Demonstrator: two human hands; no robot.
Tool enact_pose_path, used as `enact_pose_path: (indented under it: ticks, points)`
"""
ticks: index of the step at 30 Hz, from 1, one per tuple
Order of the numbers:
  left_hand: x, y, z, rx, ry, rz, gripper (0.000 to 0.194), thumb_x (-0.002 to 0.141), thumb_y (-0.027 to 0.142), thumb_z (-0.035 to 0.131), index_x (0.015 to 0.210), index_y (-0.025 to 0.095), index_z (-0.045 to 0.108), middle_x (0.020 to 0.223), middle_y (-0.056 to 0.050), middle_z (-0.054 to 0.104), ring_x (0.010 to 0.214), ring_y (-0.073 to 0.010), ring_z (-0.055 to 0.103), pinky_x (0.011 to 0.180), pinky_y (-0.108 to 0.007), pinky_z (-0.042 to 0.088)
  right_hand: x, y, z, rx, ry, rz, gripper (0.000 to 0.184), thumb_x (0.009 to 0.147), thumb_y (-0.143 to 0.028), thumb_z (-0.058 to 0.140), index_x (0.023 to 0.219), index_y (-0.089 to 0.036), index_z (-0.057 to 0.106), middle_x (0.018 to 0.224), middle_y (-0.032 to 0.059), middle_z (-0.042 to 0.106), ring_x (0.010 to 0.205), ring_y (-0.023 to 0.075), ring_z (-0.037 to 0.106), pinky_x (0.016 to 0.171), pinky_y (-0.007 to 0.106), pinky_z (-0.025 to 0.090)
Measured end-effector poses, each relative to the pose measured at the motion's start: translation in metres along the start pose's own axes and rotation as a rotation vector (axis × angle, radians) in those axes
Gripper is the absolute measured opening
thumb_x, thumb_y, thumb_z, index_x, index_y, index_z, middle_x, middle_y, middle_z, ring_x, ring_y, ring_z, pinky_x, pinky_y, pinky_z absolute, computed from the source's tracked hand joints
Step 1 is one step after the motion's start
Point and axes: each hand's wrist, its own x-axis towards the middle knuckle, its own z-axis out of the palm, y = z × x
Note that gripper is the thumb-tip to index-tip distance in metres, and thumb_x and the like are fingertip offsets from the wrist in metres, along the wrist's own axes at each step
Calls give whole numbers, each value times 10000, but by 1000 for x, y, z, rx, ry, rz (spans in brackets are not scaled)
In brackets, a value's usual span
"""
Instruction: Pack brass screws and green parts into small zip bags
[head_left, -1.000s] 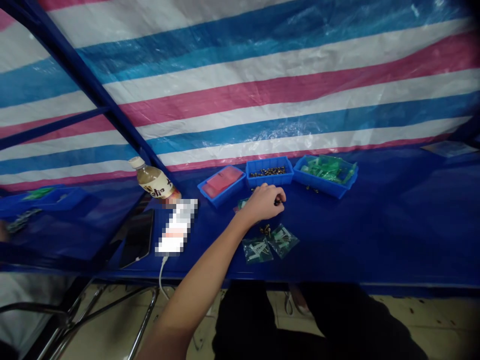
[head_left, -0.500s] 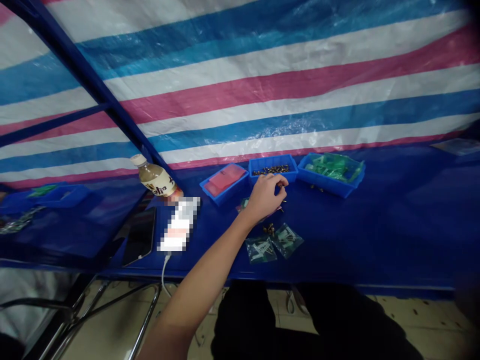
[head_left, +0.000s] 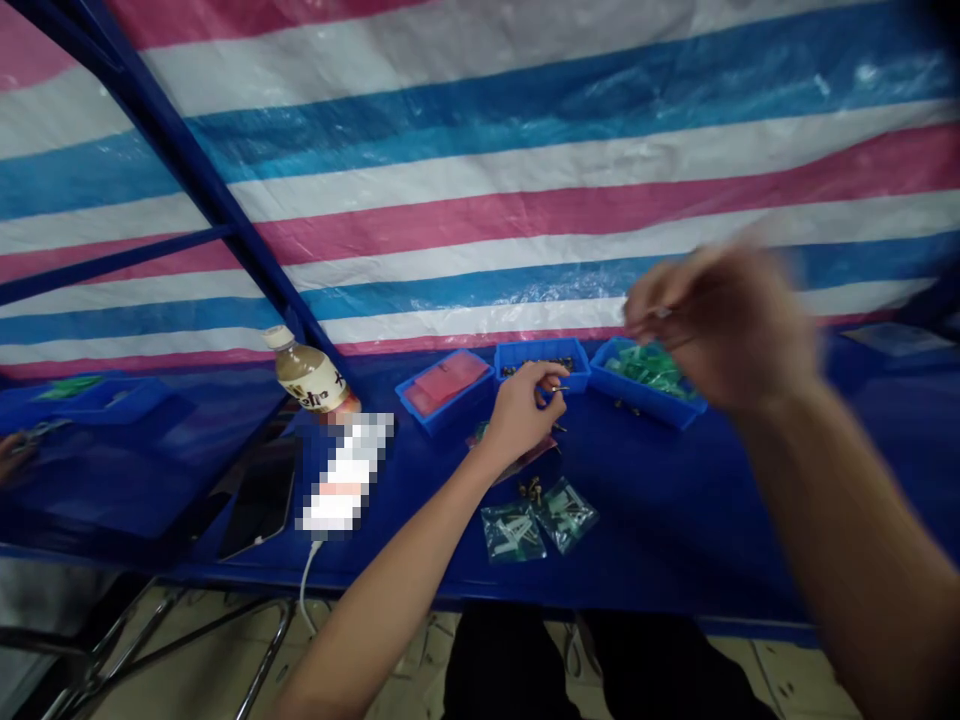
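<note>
The left hand (head_left: 517, 415) sits at the far edge of the blue-covered table (head_left: 697, 530), its thumb and forefinger closed on a small metal fastener (head_left: 559, 388), just in front of the middle blue plastic tray (head_left: 544, 352). That tray holds a row of brass fasteners (head_left: 536, 368). A few loose fasteners (head_left: 556, 428) lie on the table just below the hand, and a reddish packet (head_left: 517, 462) lies partly under it.

The right hand (head_left: 720, 330) is raised above the right-hand blue tray (head_left: 652, 410), fingers drawn together. (Motion blur is heavy; grip and any held item cannot be confirmed.) That tray holds green plastic parts (head_left: 649, 368), with more fasteners (head_left: 626, 408) on the table beside it.

A third blue tray (head_left: 439, 412), holding red packets (head_left: 442, 385), stands left of the middle one. Two clear bags of small parts (head_left: 512, 532) (head_left: 566, 515) lie toward the near edge, with a small cluster of brass fasteners (head_left: 531, 490) just beyond them. Further left are a capped drink bottle (head_left: 307, 375) and a pixelated white item (head_left: 345, 475), with a white cable (head_left: 306, 580) hanging over the near edge.
</note>
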Motion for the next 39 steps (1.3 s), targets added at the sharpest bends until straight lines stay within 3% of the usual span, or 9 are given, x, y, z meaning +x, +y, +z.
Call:
enact_pose_path:
  ticks: [3, 5, 8, 10, 17, 25, 35, 39]
  points:
    - [4, -1, -4, -65, 68, -57, 300, 834, 113, 578, 1123, 192, 573, 952, -49, 660, 828, -143, 626, 681, -258, 510, -10, 23, 27, 48, -151, 63, 369, 932, -470, 508, 786, -152, 622, 673, 25, 626, 596, 117, 567, 583, 274, 448]
    - [5, 0, -6, -80, 94, -55, 295, 845, 127, 587, 1131, 194, 561, 961, -52, 668, 847, -153, 634, 680, -263, 513, -21, 41, 45, -53, -173, 67, 268, 916, -424, 549, 915, -170, 635, 751, 36, 657, 648, 144, 590, 598, 278, 442]
    - [5, 1, -8, -63, 106, -10, 326, 845, 122, 591, 1156, 212, 554, 1008, -49, 664, 878, -154, 632, 714, -268, 515, -35, 59, 58, -130, -179, 53, 265, 928, -382, 523, 1089, -180, 578, 795, 34, 659, 629, 146, 575, 592, 276, 419]
    - [4, 2, -8, -32, 105, 24, 346, 841, 115, 590, 1167, 222, 555, 1025, -44, 657, 895, -154, 622, 750, -276, 514, -39, 64, 58, -112, -198, 62, 256, 941, -376, 492, 1093, -178, 549, 787, 28, 650, 616, 144, 564, 584, 270, 406]
    - [2, 7, -7, 161, 64, 79, 326, 835, 131, 586, 1145, 235, 582, 993, -31, 638, 872, -169, 585, 774, -301, 497, -36, 66, 50, -151, -315, 102, 288, 966, -356, 416, 759, -194, 532, 644, 10, 582, 562, 135, 506, 557, 270, 348]
    - [2, 8, -8, 234, 53, 142, 265, 832, 89, 544, 1058, 222, 582, 985, -22, 631, 980, -194, 552, 875, -336, 470, -35, 62, 49, -40, -370, 109, 209, 947, -281, 451, 781, -193, 541, 703, 9, 587, 637, 138, 535, 618, 269, 392]
    - [2, 8, -9, 206, 15, 97, 217, 800, 97, 555, 984, 212, 558, 942, -26, 591, 940, -185, 545, 753, -292, 477, -31, 63, 43, -151, -389, 37, 168, 910, -223, 534, 788, -180, 641, 779, 15, 668, 680, 133, 554, 645, 263, 385]
    - [3, 5, -9, 200, 14, 97, 283, 783, 79, 547, 1033, 210, 560, 975, -38, 600, 948, -189, 544, 747, -291, 478, -30, 64, 44, -107, -360, 56, 96, 875, -197, 588, 870, -184, 683, 844, 23, 704, 729, 140, 610, 656, 262, 421]
